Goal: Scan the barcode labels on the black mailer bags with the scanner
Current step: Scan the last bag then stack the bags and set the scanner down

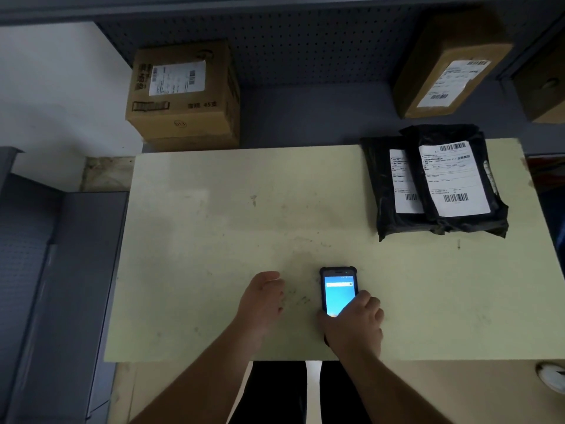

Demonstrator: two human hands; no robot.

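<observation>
Two black mailer bags lie stacked at the table's far right. The upper bag (458, 179) shows a white label with barcodes at top and bottom. It partly covers the lower bag (382, 185), whose label is half hidden. A black handheld scanner (337, 289) with a lit blue screen lies near the front edge. My right hand (354, 325) grips its lower end. My left hand (263, 298) rests on the table to the left of the scanner, fingers curled, holding nothing.
The pale green table (229, 224) stands against a grey pegboard shelf unit. A labelled cardboard box (183, 93) sits behind the table at the left, another labelled carton (449, 65) at the back right. Grey shelving (46, 270) runs along the left.
</observation>
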